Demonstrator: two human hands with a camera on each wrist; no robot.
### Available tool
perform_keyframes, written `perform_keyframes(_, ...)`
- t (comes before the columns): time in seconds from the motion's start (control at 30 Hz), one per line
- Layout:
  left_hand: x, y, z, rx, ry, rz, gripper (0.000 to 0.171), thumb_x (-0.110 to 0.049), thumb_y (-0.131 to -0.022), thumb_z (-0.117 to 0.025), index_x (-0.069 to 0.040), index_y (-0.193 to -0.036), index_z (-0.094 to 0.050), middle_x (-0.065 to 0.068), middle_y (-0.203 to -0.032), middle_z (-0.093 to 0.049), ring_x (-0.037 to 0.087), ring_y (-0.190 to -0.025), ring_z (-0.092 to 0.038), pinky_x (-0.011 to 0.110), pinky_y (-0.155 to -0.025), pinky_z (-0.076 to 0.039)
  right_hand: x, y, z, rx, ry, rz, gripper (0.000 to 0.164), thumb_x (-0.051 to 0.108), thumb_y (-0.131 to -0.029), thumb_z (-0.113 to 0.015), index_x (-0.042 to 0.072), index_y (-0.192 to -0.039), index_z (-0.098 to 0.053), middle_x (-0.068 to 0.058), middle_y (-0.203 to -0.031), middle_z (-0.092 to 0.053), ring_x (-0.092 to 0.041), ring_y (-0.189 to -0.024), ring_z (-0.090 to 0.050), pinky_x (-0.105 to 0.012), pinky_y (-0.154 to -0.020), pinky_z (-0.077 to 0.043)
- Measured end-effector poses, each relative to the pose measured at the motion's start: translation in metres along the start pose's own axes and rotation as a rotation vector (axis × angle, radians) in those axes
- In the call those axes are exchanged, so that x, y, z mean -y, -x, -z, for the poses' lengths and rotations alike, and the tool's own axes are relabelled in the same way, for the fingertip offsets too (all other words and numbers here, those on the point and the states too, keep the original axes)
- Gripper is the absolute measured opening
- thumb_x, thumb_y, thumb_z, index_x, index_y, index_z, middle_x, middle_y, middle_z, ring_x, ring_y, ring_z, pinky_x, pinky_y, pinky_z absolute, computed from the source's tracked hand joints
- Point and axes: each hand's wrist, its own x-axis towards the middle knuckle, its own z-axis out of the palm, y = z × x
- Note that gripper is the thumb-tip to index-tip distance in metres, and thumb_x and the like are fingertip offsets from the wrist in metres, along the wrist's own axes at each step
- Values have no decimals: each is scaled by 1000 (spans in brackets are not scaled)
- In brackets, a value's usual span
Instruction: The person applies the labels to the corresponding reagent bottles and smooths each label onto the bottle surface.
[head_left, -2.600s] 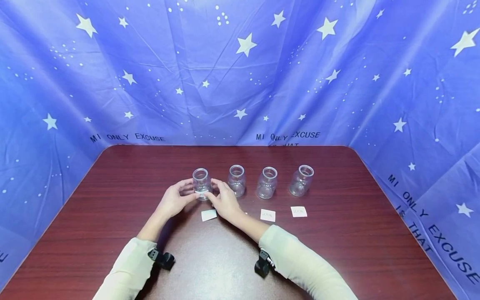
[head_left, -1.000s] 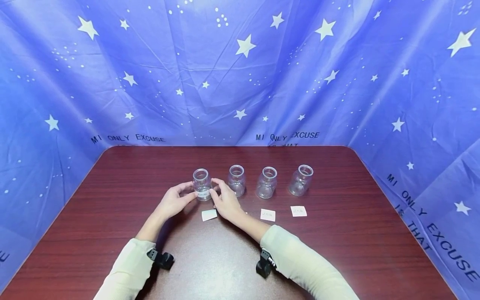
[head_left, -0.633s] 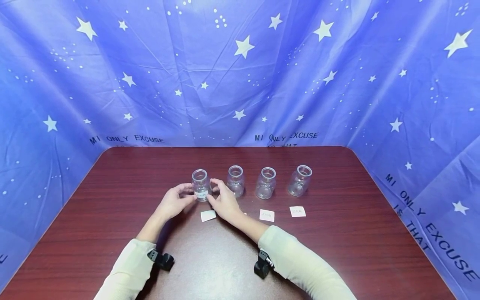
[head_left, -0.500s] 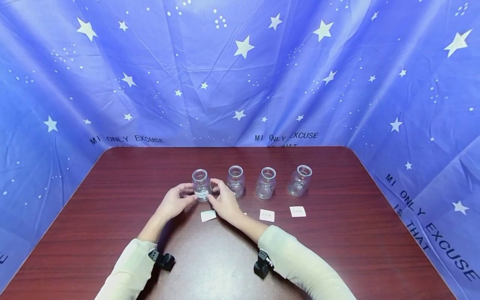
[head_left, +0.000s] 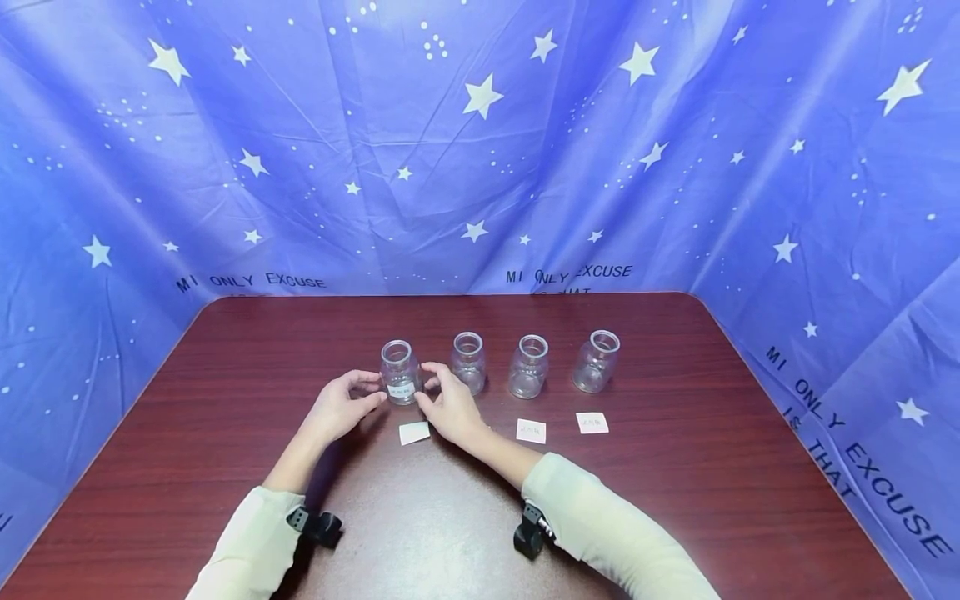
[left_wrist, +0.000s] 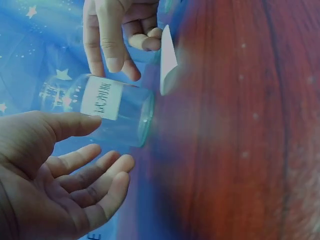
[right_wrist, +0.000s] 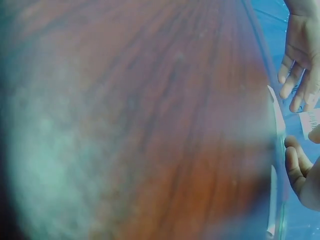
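- Left hand, right hand: fingers loosely spread, flanking labelled jar; contact unclear.
- Three more jars toward counter's right edge.
- Paper slips nearer front edge.

The tabletop is smooth, wood-grained and glossy, throwing back a broad, pale glare on the side opposite its far edge, beyond which a creased cloth curtain hangs with a soft, low sheen. Set towards that far edge, the labelled jar and three plain jars look like clear, smooth glass with bright highlights, while the label and the loose slips look like thin, matt paper. The sleeves are matt, soft-looking cloth, and the wrist-worn cameras seem to be hard plastic.
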Motion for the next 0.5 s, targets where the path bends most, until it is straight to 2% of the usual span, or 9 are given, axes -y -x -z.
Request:
perform_keyframes(0.1,-6,3,4,2,-36,25,33,-20,-86,-65,-1,-111,-61,17,-105,-68,29,-96,-65,40,-82,-51,3,1,5,17,4,-16,39,11,-85,-65,5,-121,-53,-11,-94,-67,-3,-57,-51,-15,-55,-44)
perform_keyframes(0.27,-15,8,7,23,-64,62,31,-23,-85,-66,-2,-107,-62,13,-98,-69,21,-86,-67,31,-73,-50,6,3,12,47,-1,-38,35,14,-86,-64,4,-119,-55,-10,-93,-67,-2,-56,-51,-16,-54,-44)
perform_keyframes(0.5,-27,15,3,75,-57,39,24,-22,-83,-67,-2,-97,-64,7,-84,-69,16,-71,-66,27,-66,-48,7,8,22,73,33,-36,29,16,-86,-63,4,-113,-60,-8,-93,-66,-2,-57,-50,-14,-55,-43)
